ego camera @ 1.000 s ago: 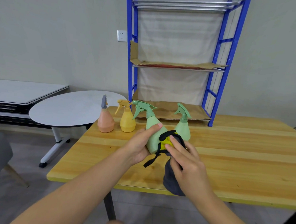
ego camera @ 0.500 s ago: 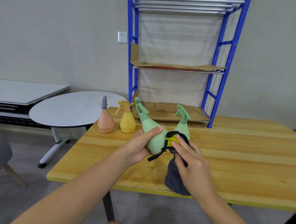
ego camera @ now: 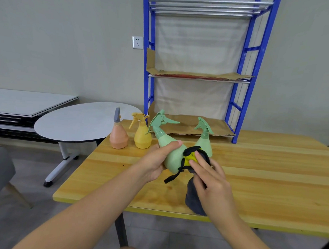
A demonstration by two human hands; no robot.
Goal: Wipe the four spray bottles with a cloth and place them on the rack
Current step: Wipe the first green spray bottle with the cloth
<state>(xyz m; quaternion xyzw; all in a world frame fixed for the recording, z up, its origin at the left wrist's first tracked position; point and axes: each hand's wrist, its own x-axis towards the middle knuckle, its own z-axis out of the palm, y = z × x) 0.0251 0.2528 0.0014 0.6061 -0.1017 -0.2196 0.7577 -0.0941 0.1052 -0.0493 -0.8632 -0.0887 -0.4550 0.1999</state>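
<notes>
Left hand (ego camera: 155,161) wrapped round a green bottle (ego camera: 171,152), tilted, nozzle up-left, held above the surface (ego camera: 270,174). Right hand (ego camera: 212,182) presses a cloth (ego camera: 191,157) against the bottle's side, fingers curled over it; the dark rest of the cloth hangs below the palm. Second green bottle (ego camera: 204,140) upright just behind the cloth. Yellow bottle (ego camera: 142,134) and orange bottle (ego camera: 118,135) upright side by side at the surface's far left. Blue rack (ego camera: 253,58) behind, cardboard (ego camera: 189,125) on its bottom shelf.
</notes>
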